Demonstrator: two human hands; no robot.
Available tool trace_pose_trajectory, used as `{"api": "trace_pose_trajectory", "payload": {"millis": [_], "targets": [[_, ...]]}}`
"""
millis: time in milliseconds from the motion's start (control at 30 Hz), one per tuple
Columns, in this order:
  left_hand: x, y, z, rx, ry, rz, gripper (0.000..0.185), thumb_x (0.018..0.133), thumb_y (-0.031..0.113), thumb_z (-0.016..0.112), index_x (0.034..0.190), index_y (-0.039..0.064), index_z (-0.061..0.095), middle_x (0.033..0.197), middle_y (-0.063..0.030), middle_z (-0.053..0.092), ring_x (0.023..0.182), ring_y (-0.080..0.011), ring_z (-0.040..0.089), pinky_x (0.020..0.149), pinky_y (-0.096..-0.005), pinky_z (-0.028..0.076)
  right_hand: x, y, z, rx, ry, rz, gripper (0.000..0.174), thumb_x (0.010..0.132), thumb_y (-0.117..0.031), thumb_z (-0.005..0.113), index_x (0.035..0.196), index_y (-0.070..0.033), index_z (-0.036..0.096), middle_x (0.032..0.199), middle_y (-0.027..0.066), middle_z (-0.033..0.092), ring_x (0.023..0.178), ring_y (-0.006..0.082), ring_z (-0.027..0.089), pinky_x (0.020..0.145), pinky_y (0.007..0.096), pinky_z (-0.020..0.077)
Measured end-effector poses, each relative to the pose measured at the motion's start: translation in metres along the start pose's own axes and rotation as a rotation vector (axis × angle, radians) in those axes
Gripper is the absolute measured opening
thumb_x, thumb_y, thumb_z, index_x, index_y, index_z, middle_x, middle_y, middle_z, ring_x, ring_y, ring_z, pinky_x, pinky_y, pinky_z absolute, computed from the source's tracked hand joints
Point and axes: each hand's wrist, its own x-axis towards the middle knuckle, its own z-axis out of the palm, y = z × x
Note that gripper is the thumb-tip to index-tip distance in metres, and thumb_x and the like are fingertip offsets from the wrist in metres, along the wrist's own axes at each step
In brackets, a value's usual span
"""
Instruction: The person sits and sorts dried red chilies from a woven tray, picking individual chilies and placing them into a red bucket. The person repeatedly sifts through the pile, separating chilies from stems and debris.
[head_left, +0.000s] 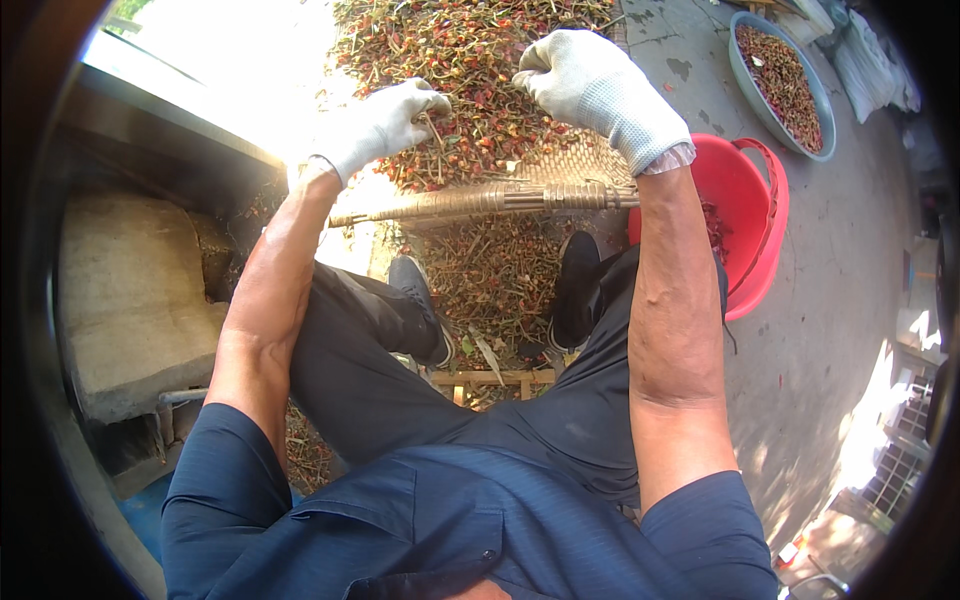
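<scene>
A white knit work glove covers each of my hands. My left hand (401, 120) is over the left part of a woven tray (581, 161), its thumb and fingers pinching a thin dry stem (433, 129). At the tray's right side, my right hand (566, 75) is raised with its fingers curled in; whether anything small sits between them is hidden. Spread thickly across the tray is a heap of dried plant pieces (480, 90), red, yellow and brownish green, which look like chili stems and caps. The tray's bound rim (517, 197) runs across in front of my knees.
A red plastic bucket (750, 225) with some red pieces inside stands by my right knee. Farther right is a blue-grey basin (825, 135) full of similar pieces. Stem litter (491, 277) covers the floor between my shoes. At left sits a concrete-like block (135, 300).
</scene>
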Motion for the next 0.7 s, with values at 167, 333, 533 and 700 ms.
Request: {"api": "trace_pose_trajectory", "payload": {"millis": [167, 333, 533, 700], "targets": [[0.003, -0.005, 0.000, -0.096, 0.025, -0.049, 0.025, 0.096, 0.010, 0.074, 0.120, 0.011, 0.076, 0.117, -0.0094, 0.073, 0.105, -0.0266, 0.074, 0.097, -0.0389, 0.060, -0.001, 0.000, -0.001, 0.000, 0.010, -0.011, 0.033, 0.098, -0.038, 0.070, 0.105, -0.008, 0.081, 0.103, 0.0178, 0.079, 0.099, 0.0363, 0.076, 0.091, 0.0468, 0.0590], [0.001, -0.024, 0.004, -0.259, 0.160, -0.103, 0.019, 0.099, 0.010, 0.072, 0.117, 0.008, 0.077, 0.110, -0.0078, 0.078, 0.096, -0.0200, 0.076, 0.088, -0.0363, 0.062, -0.002, -0.001, -0.003, 0.003, -0.004, -0.013, 0.034, 0.099, -0.038, 0.069, 0.106, -0.008, 0.081, 0.102, 0.0181, 0.079, 0.099, 0.0363, 0.076, 0.091, 0.0468, 0.0591], [-0.001, -0.038, -0.012, -0.774, 0.154, -0.259, 0.022, 0.105, 0.010, 0.067, 0.124, 0.000, 0.073, 0.099, -0.0103, 0.079, 0.083, -0.0154, 0.075, 0.075, -0.0299, 0.063, -0.003, -0.001, -0.004, 0.009, -0.003, 0.001, 0.033, 0.099, -0.038, 0.069, 0.107, -0.008, 0.081, 0.103, 0.0183, 0.079, 0.099, 0.0365, 0.076, 0.091, 0.0469, 0.0589], [-0.003, -0.052, -0.015, -0.960, 0.221, -0.177, 0.024, 0.106, 0.011, 0.068, 0.124, -0.003, 0.072, 0.100, -0.0124, 0.078, 0.083, -0.0166, 0.076, 0.075, -0.0294, 0.064, -0.003, -0.002, -0.003, 0.016, -0.003, -0.002, 0.032, 0.099, -0.036, 0.070, 0.107, -0.008, 0.081, 0.103, 0.0185, 0.079, 0.100, 0.0366, 0.076, 0.091, 0.0470, 0.0587]]}}
